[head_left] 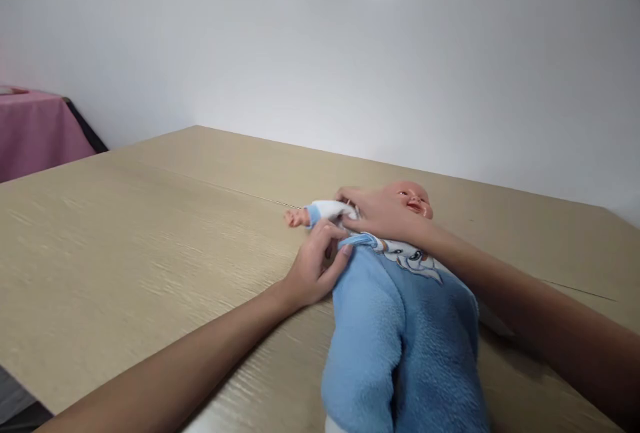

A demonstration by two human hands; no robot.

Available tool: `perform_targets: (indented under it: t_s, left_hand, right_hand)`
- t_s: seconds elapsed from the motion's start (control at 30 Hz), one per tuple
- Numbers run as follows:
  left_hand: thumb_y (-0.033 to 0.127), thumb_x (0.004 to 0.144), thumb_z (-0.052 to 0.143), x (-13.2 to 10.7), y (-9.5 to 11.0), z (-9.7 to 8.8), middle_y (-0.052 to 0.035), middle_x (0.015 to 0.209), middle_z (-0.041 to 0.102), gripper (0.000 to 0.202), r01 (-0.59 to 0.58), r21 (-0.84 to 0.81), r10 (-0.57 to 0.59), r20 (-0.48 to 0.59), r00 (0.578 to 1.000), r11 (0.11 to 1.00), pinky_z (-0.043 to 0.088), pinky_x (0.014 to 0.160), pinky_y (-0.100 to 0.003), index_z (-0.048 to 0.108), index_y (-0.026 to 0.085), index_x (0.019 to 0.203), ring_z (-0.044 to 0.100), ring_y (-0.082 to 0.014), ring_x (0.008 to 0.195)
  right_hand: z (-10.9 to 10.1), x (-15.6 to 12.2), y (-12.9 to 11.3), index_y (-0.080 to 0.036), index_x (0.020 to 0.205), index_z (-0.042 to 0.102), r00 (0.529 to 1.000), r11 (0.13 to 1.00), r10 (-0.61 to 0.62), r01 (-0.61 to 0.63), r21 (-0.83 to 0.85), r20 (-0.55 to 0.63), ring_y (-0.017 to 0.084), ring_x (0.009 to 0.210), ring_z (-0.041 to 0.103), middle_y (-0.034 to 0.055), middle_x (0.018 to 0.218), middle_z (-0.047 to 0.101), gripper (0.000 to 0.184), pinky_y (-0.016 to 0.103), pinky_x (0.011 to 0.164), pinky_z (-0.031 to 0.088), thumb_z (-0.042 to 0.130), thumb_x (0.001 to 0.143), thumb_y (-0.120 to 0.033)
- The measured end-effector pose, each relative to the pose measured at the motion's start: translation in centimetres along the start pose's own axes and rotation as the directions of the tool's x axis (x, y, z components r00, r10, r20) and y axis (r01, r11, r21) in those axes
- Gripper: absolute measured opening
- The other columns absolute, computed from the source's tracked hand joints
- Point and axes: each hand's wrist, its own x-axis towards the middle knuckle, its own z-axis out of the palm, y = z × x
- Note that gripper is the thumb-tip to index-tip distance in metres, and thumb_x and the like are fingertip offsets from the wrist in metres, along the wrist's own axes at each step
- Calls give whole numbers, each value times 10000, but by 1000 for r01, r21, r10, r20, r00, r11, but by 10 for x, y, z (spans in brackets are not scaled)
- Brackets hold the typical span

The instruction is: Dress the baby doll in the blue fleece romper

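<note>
On the bench (150,239), a baby doll (395,293) lying face up, head (407,194) pointing away, legs running past the bottom of the view. Dressed in a fleecy blue outfit (430,339) with an animal picture (415,258) at the chest, over a white sleeve (327,209) ending in a blue cuff (313,214). Beyond the cuff, a small moulded hand (297,217) stretched out sideways.

Both hands grasping: left hand (315,263) at the side of the blue outfit, thumb and fingers pinching its upper edge; right hand (380,213) laid across the upper chest, thumb and fingers curled about the white sleeve near the shoulder. Cannot tell how tightly, given the blur.

Looks light, probably plastic at the head and small moulded hand, smooth and a little slippery there. Seems soft through the blue legs, likely to squash and fold under slight pressure. Not very fragile, but apt to twist at the arm or stretch at the cloth if pulled hard. For lifting, best to hold around the torso; for shifting cloth, better to pinch an edge or cuff while bracing the shoulder. Avoid gripping the smooth head alone.

Behind, a white wall (300,66); far left, a pink cloth (40,126).
</note>
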Motion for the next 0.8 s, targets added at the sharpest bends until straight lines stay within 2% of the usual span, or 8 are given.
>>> perform_targets:
  t_s: [0.13,0.3,0.43,0.5,0.57,0.63,0.7,0.8]
  left_hand:
    - [271,1074,592,-6,-2,-1,-59,970,621,120,27,28,-28,33,999,999,485,795,-369,636,238,1181,599,-219,880]
    - [240,1020,656,-13,-2,-7,-129,1238,631,272,-196,250,207,-17,978,948,524,990,-480,662,295,1286,650,-290,1134]
    - [211,1063,550,-10,5,-7,-136,1340,593,270,-228,119,235,-49,971,966,466,1114,-541,583,299,1317,599,-303,1285]
    - [251,1109,481,-7,8,-2,-123,1278,626,182,-101,-24,98,-92,991,995,475,1112,-511,574,272,1264,611,-277,1246]
    - [341,1129,484,-5,9,4,-102,1211,632,152,105,-139,-128,-168,977,985,493,1075,-450,588,255,1199,616,-247,1168]
    - [421,1110,549,-3,8,9,-84,1227,614,186,300,-222,-346,-213,914,928,483,1069,-393,604,252,1166,593,-224,1155]
    - [460,1094,581,-2,5,13,-60,1211,613,210,424,-322,-495,-182,850,847,473,1063,-348,602,258,1147,578,-202,1148]
    - [502,1075,600,0,-4,16,-11,1066,615,241,494,-504,-610,-87,788,709,498,950,-283,566,264,1091,586,-166,1017]
  right_hand:
    - [-13,-19,5,-235,1206,691,989,976,90,-64,207,-119,232,928,687,29,1041,761,350,328,810,478,609,875,-157]
    - [-11,-29,14,-232,1226,707,983,928,163,-122,351,-88,208,920,684,15,1028,761,428,306,808,508,568,837,-122]
    - [-3,-28,15,-231,1183,738,983,925,149,-99,366,-109,220,1007,718,26,1121,789,458,337,881,536,537,800,-82]
    - [-2,-28,13,-236,1137,759,982,919,148,-94,383,-115,231,1046,734,30,1134,802,414,363,931,549,560,806,-87]
    - [-3,-32,9,-242,1145,767,982,894,163,-108,436,-91,240,1071,742,40,1178,802,353,388,980,562,624,840,-134]
    - [-6,-39,4,-257,1237,746,977,863,201,-142,484,-70,242,1105,738,50,1279,777,355,398,1013,566,702,886,-225]
    - [-10,-49,-2,-279,1303,719,969,845,243,-193,498,-38,246,1147,722,48,1325,758,354,385,1018,560,720,958,-357]
    - [-13,-64,-11,-273,1129,770,965,852,254,-254,457,63,254,1034,720,28,1116,798,313,353,898,545,616,1049,-533]
